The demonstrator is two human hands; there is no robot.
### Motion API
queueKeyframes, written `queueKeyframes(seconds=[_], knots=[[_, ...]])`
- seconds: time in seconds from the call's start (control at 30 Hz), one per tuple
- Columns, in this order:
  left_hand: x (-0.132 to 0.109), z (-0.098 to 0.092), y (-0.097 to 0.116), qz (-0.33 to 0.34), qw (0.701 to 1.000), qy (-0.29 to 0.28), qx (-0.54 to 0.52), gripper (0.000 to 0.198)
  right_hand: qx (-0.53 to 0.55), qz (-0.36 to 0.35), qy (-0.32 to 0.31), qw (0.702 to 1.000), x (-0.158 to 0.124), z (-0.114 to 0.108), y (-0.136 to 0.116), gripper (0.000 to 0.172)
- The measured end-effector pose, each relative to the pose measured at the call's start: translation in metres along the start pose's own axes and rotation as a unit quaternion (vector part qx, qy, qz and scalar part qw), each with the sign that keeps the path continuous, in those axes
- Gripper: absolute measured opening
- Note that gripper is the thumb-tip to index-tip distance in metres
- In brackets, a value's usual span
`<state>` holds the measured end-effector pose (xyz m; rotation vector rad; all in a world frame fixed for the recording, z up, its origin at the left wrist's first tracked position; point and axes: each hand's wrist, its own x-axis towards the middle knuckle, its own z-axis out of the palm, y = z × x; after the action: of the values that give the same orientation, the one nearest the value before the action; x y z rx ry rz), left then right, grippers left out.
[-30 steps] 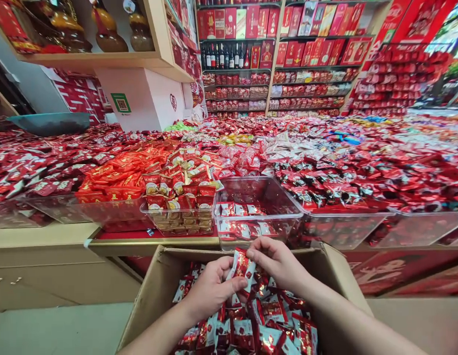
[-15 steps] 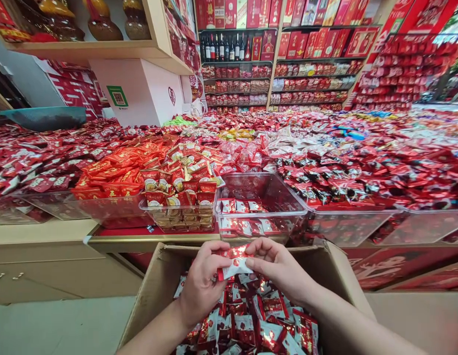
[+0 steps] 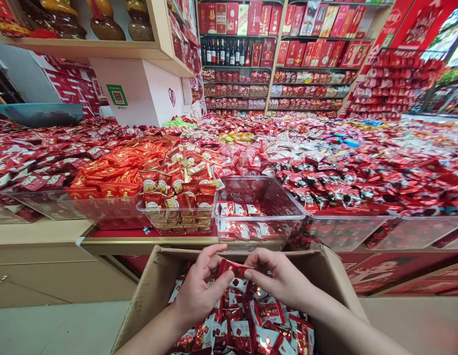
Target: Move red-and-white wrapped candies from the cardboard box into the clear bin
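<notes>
A small red-and-white candy packet (image 3: 233, 268) is held up over the open cardboard box (image 3: 140, 298). My left hand (image 3: 202, 288) pinches its left end between thumb and fingers. The right end sits between the thumb and bent fingers of my right hand (image 3: 275, 273). Below both hands, the box holds a loose heap of similar red-and-white packets (image 3: 239, 330). Just beyond the box stands a clear plastic bin (image 3: 258, 217), with a few packets (image 3: 243, 209) lined up in rows at its front left.
Left of that bin, another clear bin is heaped with durian packets (image 3: 177, 190). Orange-red packets (image 3: 110, 172) fill the one beyond it. To the right, dark red packets (image 3: 325, 187) rise above their bin rims. Shelves (image 3: 276, 64) of bottles and boxes stand behind.
The packet has tipped in my fingers, so its red edge now faces me where its white face showed before. My left thumb has moved across its front. The view has shifted slightly.
</notes>
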<state>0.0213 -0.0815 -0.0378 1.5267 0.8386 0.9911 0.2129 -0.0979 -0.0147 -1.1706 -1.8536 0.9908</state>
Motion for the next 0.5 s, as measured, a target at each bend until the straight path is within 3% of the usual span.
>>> queueKeyframes(seconds=[0.07,0.13,0.2,0.27,0.33,0.4,0.5], knots=[[0.001,-0.005,-0.002,0.018,0.999,0.031,-0.025,0.025,-0.025,-0.021,0.008,0.999,0.001,-0.016,-0.017,0.011],[0.002,-0.009,-0.004,0.019,0.998,0.051,-0.037,0.023,-0.009,-0.051,0.080,0.995,0.010,-0.039,-0.034,0.009],[0.004,-0.011,-0.007,0.004,0.999,0.041,-0.010,0.023,0.006,-0.072,0.168,0.983,0.028,-0.064,-0.047,0.013],[0.006,-0.010,-0.010,-0.010,0.999,0.021,0.043,0.021,-0.050,-0.039,0.191,0.979,0.055,-0.086,-0.052,0.014],[0.007,-0.008,-0.013,-0.006,0.994,-0.007,0.107,0.020,-0.162,0.060,0.125,0.977,0.086,-0.099,-0.048,0.008],[0.007,-0.007,-0.014,0.010,0.984,-0.031,0.173,0.019,-0.285,0.152,0.012,0.946,0.116,-0.103,-0.040,0.010],[0.007,-0.006,-0.014,0.041,0.966,-0.049,0.249,0.018,-0.411,0.179,-0.064,0.892,0.148,-0.097,-0.027,0.008]])
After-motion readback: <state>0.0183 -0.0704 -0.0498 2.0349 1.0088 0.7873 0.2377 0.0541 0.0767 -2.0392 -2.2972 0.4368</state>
